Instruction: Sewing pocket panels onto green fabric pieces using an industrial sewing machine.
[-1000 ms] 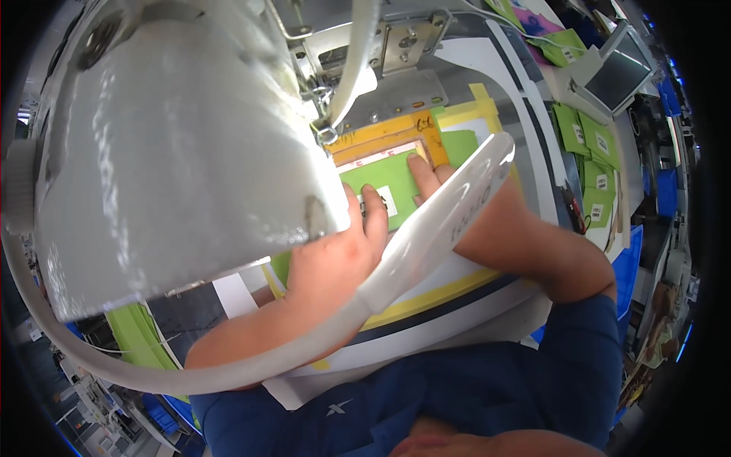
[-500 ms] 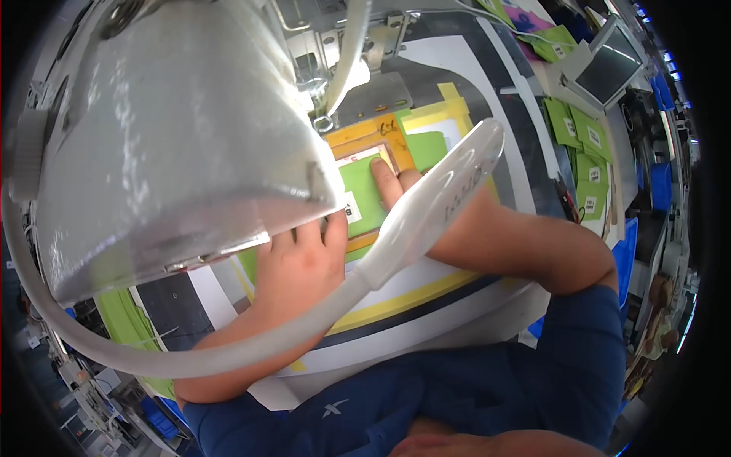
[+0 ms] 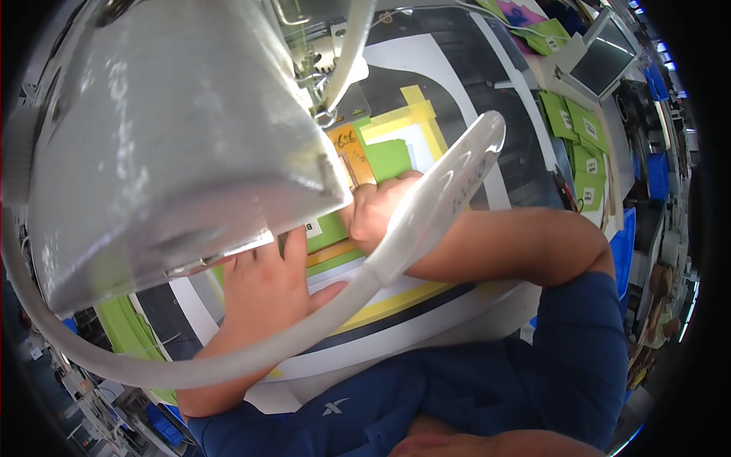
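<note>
A green fabric piece (image 3: 329,231) with a white label lies within an amber template frame (image 3: 345,139) beside the large white sewing machine head (image 3: 175,145). My left hand (image 3: 265,276) rests on the near left part of the work with its fingers stretched out. Some of its fingertips disappear under the machine head. My right hand (image 3: 375,215) is over the right side of the frame, its fingers curled in. Whatever those fingers pinch is hidden beneath them. Farther right, another green piece (image 3: 390,158) is bordered by yellow tape (image 3: 415,114).
A white gooseneck lamp (image 3: 449,179) arches in front of my right hand and forearm. Green labelled pieces (image 3: 586,129) lie at the right near a grey screen (image 3: 604,65). More green fabric (image 3: 126,324) is stacked at the left.
The template and its green pieces have slid left, and both hands have moved left too. My right index finger was stretched over the fabric; now that hand is curled.
</note>
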### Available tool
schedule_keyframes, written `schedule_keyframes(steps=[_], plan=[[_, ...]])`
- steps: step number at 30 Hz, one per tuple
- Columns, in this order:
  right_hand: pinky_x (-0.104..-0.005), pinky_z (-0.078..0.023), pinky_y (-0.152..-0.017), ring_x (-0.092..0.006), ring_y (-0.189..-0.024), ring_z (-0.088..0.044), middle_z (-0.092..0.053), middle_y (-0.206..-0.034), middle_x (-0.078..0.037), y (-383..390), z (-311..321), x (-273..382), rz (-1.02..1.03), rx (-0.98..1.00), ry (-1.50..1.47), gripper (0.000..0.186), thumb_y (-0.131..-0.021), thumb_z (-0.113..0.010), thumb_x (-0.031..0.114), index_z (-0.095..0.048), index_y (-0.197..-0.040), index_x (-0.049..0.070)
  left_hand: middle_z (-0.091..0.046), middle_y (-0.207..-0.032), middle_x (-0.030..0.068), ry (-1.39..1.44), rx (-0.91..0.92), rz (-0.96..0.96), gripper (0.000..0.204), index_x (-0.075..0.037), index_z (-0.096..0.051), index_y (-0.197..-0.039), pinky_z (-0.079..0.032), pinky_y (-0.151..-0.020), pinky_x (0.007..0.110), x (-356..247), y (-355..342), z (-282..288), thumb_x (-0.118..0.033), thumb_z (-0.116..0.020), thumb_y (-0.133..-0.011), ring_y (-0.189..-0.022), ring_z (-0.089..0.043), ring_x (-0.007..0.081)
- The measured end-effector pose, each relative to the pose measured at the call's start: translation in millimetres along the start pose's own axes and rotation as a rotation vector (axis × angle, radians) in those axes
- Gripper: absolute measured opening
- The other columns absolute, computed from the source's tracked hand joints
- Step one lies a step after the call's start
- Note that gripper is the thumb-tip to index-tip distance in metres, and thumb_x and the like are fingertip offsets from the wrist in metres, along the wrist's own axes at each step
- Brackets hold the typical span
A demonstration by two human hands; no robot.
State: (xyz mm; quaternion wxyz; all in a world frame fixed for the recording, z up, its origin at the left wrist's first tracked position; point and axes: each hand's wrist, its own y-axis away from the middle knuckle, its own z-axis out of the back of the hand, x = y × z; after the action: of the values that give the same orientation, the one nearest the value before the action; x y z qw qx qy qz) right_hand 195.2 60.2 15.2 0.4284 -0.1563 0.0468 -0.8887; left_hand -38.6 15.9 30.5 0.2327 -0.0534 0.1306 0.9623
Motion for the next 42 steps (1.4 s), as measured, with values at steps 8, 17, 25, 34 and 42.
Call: schedule_keyframes(steps=[8,17,25,34,42], plan=[[-0.0475,-0.058,-0.086,-0.0366,-0.102,-0.07,-0.072,-0.108,-0.021,-13,-25,12,-0.095,0.046,-0.034,0.026,-0.092,-0.067,0.012,-0.074,-0.113,-0.001,-0.054,-0.148,0.025,0.001,-0.036,0.049,0.077,-0.007,-0.063,-0.146,-0.04,-0.111,0.059,13,-1,-3,-0.046,-0.086,-0.083,-0.137,-0.051,0.0465],[-0.0453,-0.057,-0.09,-0.0343,-0.112,-0.069,-0.073,-0.114,-0.021,-22,-20,26,-0.082,0.134,0.105,0.026,-0.093,-0.067,0.012,-0.078,-0.115,0.002,-0.077,-0.097,0.0136,0.041,-0.278,-0.074,0.038,-0.005,-0.081,-0.104,-0.056,-0.087,0.047,45,-15,-21,-0.042,-0.074,-0.099,-0.09,-0.073,0.035],[-0.0385,-0.056,-0.061,-0.0258,-0.073,-0.073,-0.072,-0.083,-0.015,7,3,39,0.059,0.319,0.088,0.029,-0.083,-0.073,0.011,-0.075,-0.109,-0.003,-0.077,-0.101,0.0163,0.287,-0.161,0.027,0.04,-0.009,-0.081,-0.117,-0.057,-0.085,0.047,47,-16,-14,-0.044,-0.075,-0.098,-0.094,-0.073,0.037],[-0.0315,-0.044,-0.048,-0.0161,-0.061,-0.063,-0.07,-0.092,-0.015,15,10,48,0.198,0.261,-0.004,0.025,-0.077,-0.075,0.016,-0.078,-0.095,-0.002,-0.076,-0.105,0.0179,0.283,-0.176,-0.034,0.042,-0.009,-0.077,-0.124,-0.057,-0.088,0.047,52,-14,-29,-0.04,-0.078,-0.096,-0.098,-0.072,0.039],[-0.0329,-0.047,-0.046,-0.0182,-0.064,-0.066,-0.068,-0.104,-0.019,10,3,46,0.256,0.358,0.066,0.035,-0.086,-0.073,0.016,-0.073,-0.114,-0.005,-0.077,-0.092,0.0176,0.278,-0.125,0.068,0.044,-0.009,-0.079,-0.116,-0.059,-0.076,0.047,54,-6,-25,-0.049,-0.075,-0.097,-0.085,-0.075,0.0381]])
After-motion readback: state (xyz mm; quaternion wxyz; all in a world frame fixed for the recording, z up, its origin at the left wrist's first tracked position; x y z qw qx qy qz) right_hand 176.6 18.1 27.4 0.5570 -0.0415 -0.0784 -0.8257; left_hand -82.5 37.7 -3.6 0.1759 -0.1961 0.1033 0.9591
